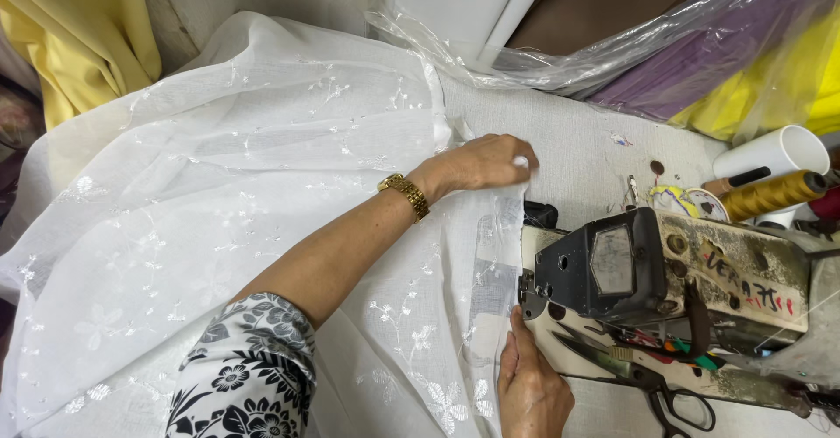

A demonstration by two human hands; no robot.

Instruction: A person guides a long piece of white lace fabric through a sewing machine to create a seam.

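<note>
Grey cloth covers the worktable (577, 140), and most of it lies under a great spread of sheer white embroidered fabric (219, 193) that spills off toward the lower left. One edge of that fabric runs along the near side of the old sewing machine (647, 272), passing under its needle end.

The left hand (486, 162), a gold watch (404, 195) on the wrist, lies flat with the fingers pressed down on the fabric edge beyond the machine; it is not closed around anything. The right hand (529, 385) rests on the same edge on the near side, fingers laid along it just short of the needle, pressing rather than pinching as far as I can see. By my judgement the seam along this edge is under way: the strip lies stretched straight between the two hands, but I cannot tell how much of it is already stitched.

A pair of dark scissors (647, 377) lies on the machine bed, just right of the right hand. Past the machine head sits a spool of mustard-gold thread (770, 193) beside a white tube (774, 154).

Along the back, a clear plastic bag (612, 44) wraps folded purple, yellow and brown fabrics. Yellow cloth (70, 35) hangs at the upper left. The machine's cream body bears handwritten marks in red and black.
</note>
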